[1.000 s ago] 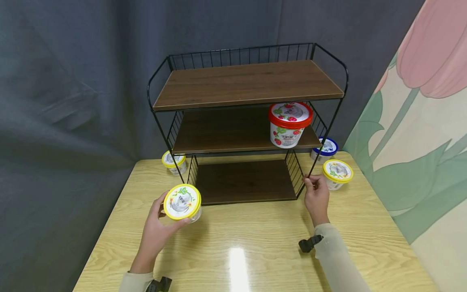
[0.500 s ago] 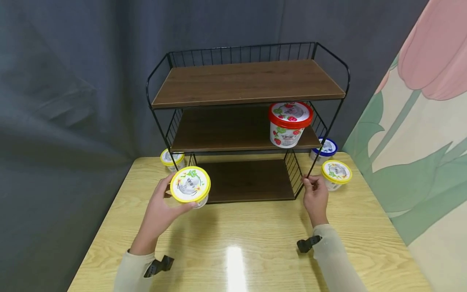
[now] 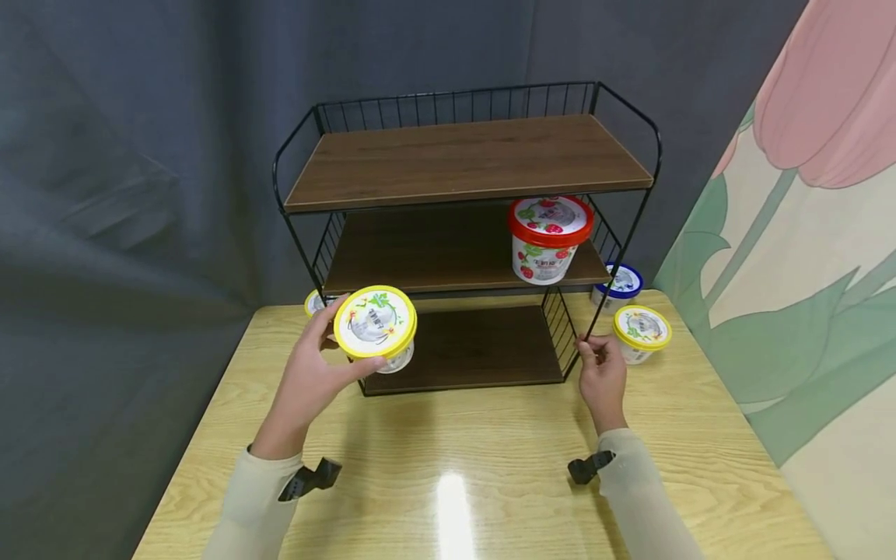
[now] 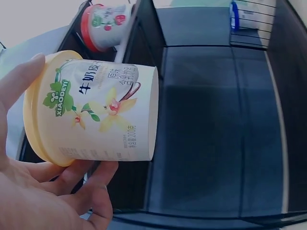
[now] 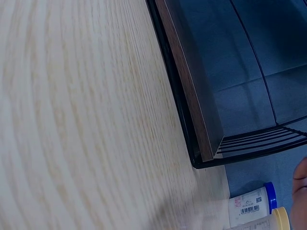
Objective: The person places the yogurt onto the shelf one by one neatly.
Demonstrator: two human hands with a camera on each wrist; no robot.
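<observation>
Beginning with the head view, where is the yellow tub [image 3: 376, 323], please?

— It is at eight o'clock from the middle of the rack [image 3: 469, 159], raised above the table [image 3: 413, 474]. The left hand [image 3: 308, 381] holds it, with thumb at the near side and fingers curved round the other side.

— And the right hand [image 3: 603, 377]?

— It pinches the rack's front post [image 3: 603, 299] at four o'clock, fingers bent. Just beside this hand stands a second yellow tub [image 3: 642, 330], with the blue tub [image 3: 621, 281] behind. The red tub [image 3: 549, 241] is on the middle shelf, at three o'clock.

— What does the left wrist view add?

— Here the yellow tub's lid points toward nine o'clock. The thumb touches the rim at eleven, and the fingers support from seven. I judge it light, smooth, a little slippery, with a wall that could dent. Better to hold near the stiffer rim, without lifting the lid. How full it is, I cannot tell.

— And the right wrist view?

— Only an edge of the right hand appears, at four o'clock; its grip cannot be told from there.
</observation>
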